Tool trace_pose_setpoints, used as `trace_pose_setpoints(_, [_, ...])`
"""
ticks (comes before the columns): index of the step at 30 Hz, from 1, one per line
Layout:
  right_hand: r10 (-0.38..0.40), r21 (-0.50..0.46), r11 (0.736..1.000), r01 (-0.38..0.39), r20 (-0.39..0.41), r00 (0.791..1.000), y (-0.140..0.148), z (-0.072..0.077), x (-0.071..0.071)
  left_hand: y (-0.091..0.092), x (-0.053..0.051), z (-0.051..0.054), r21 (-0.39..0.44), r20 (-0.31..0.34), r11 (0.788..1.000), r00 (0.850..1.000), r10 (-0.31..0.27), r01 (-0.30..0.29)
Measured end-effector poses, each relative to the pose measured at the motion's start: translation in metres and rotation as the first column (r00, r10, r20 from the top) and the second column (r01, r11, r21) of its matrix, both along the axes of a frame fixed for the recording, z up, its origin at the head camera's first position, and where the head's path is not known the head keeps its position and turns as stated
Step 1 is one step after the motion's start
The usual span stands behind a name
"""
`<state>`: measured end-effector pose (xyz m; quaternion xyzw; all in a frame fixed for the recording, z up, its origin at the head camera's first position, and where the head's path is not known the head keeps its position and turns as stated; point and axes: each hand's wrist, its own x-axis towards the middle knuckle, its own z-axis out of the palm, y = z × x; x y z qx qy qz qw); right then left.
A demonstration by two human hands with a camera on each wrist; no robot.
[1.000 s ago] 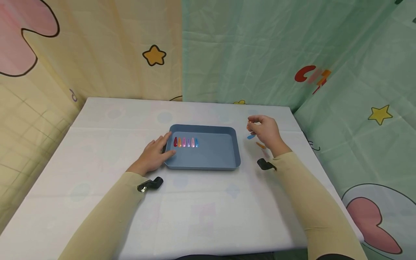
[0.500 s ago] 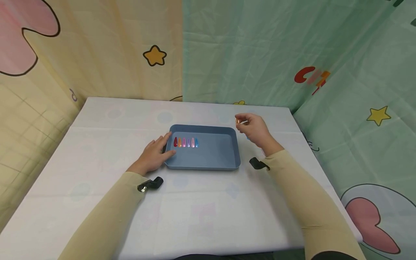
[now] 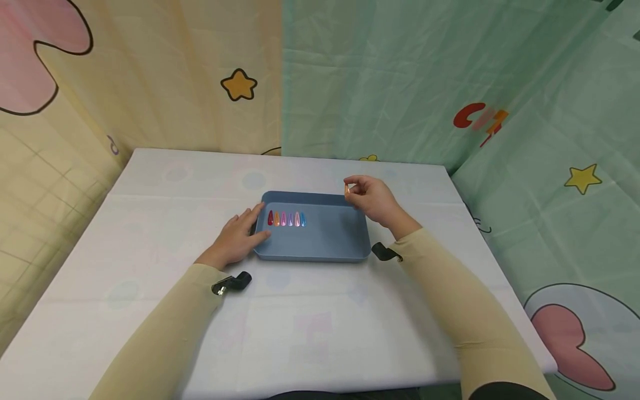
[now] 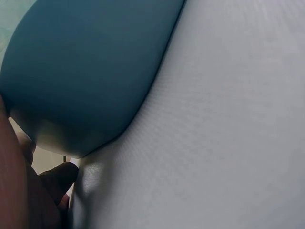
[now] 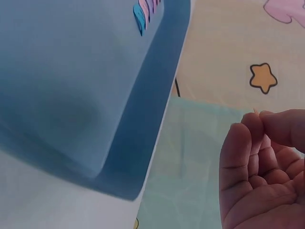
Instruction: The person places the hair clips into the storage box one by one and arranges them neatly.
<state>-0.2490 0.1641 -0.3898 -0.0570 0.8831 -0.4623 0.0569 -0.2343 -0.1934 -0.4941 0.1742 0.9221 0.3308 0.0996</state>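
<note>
A blue-grey tray (image 3: 325, 244) lies on the table with a row of snap hair clips in its left part: a red clip (image 3: 270, 218), an orange one, pink and purple ones, and a blue clip (image 3: 303, 219) at the right end. My left hand (image 3: 239, 234) rests with extended fingers on the tray's left rim. Between thumb and fingertips, my right hand (image 3: 372, 199) pinches an orange hair clip (image 3: 347, 189) above the tray's back right corner. Only the clip's tip shows in the right wrist view; the fingers hide the rest.
A white cloth (image 3: 310, 322) with faint prints covers the table. Behind it hang a yellow curtain (image 3: 175, 83) and a green curtain (image 3: 370, 83). A black wrist camera (image 3: 233, 283) sits at the left cuff, and another camera (image 3: 384, 251) at the right.
My right hand has moved left with the orange hair clip, from beside the tray to over its back right corner. The loose clips on the cloth are now hidden. The left hand stays put.
</note>
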Motion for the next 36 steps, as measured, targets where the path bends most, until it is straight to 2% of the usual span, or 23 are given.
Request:
trace_pose_setpoints(7, [0.036,-0.023,0.999,-0.034,0.059,0.998,-0.011,-0.005,-0.002,0.0,0.0,0.0,-0.007,0.003,1.0,1.0,0.004,-0.004])
trace_pose_setpoints(13, [0.045,0.053,0.997,-0.05,0.092,0.995,-0.017,-0.009,-0.003,0.0,0.0,0.001,-0.003,0.002,1.0,1.0,0.003,-0.003])
trace_pose_setpoints(21, [0.071,0.125,0.989,-0.084,0.102,0.992,-0.022,-0.016,-0.007,0.0,0.001,0.002,-0.004,-0.001,1.0,1.0,0.004,-0.004])
trace_pose_setpoints(36, [0.084,0.161,0.981,-0.104,0.126,0.988,-0.023,-0.025,-0.012,0.0,0.001,0.001,-0.013,0.004,1.0,1.0,0.009,-0.009])
